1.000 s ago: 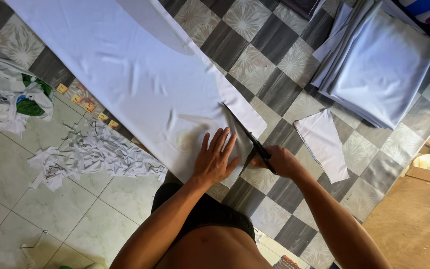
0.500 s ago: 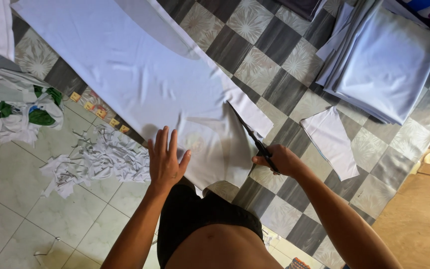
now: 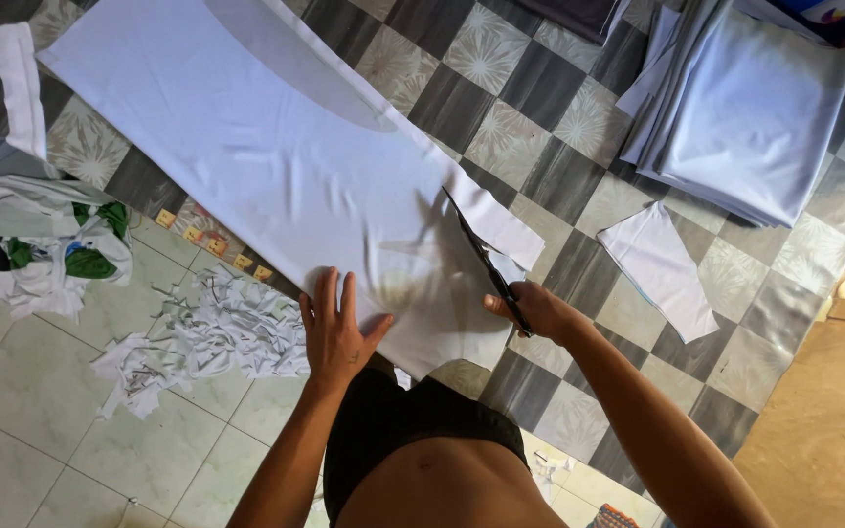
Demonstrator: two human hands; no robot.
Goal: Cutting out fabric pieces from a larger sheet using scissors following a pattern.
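Far left: narrow white strip (image 3: 20, 88) lies on the floor just off the sheet's far-left corner. Near it, a crumpled bundle of white and green cloth (image 3: 36, 249) on the pale tiles. Right of that, a heap of white fabric scraps (image 3: 202, 337) sits just beside my left hand, touching the sheet's near edge by the look of it. A row of small yellow tags (image 3: 209, 246) runs along that same edge.

White fabric sheet (image 3: 276, 166) is spread flat, running diagonally from far left to near centre over the checkered floor (image 3: 511, 108). My left hand (image 3: 336, 328) is flat on its near end, fingers spread wide, pressing down. A curved cutout edge shows at the far side of the sheet.

My right hand (image 3: 532, 311) grips black scissors (image 3: 486, 264), blades pointing far-left into the sheet's right edge; a narrow strip of fabric lies right of the blades. Can't tell how far the blades are parted.

Right: small white cut panel (image 3: 659, 266) lies on its own, well apart from the sheet. Far right, a stack of folded white fabric (image 3: 750, 108). Open tiles between sheet and stack. Brown floor (image 3: 823, 440) at near right.

Vs 0.5 s ago: left hand moved right, from the sheet's left edge near the scraps onto the sheet proper. Scissors barely shifted.
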